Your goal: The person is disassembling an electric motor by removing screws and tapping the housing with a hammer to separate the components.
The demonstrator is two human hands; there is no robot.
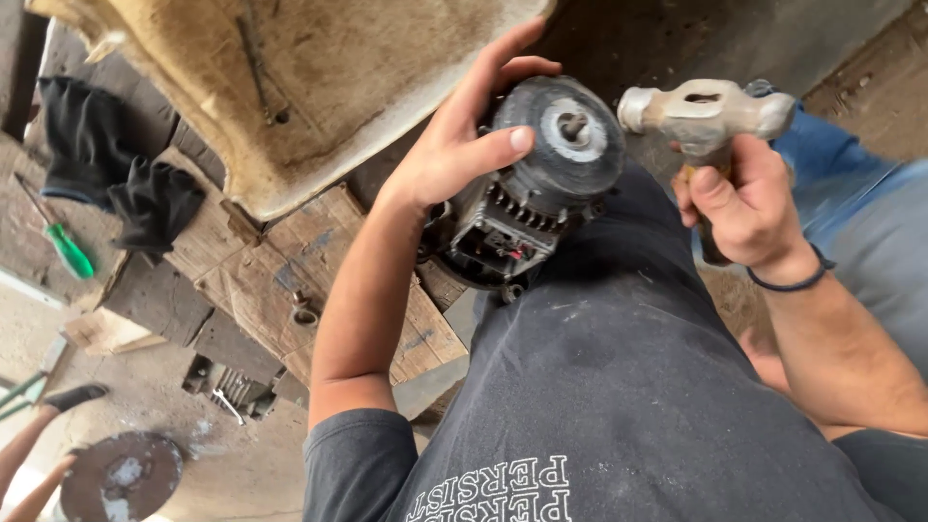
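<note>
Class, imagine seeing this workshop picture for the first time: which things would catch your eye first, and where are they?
At centre, the left hand grips a grimy alternator resting on the person's lap. Just right of it, the right hand holds a hammer, its head level with the alternator's pulley. At far left, a green screwdriver lies beside black gloves.

Left hand (454, 145) covers near side of alternator (532, 193); we cannot see its palm or how far fingers wrap behind pulley; alternator's underside hidden against our lap; hammer (704, 114) handle swallowed by right hand (744, 208), lower end out of sight behind wrist; left of left hand, green-handled screwdriver (64, 244) tip blurred; far below it, another person's limbs (39, 435) cut off by frame edge.
</note>
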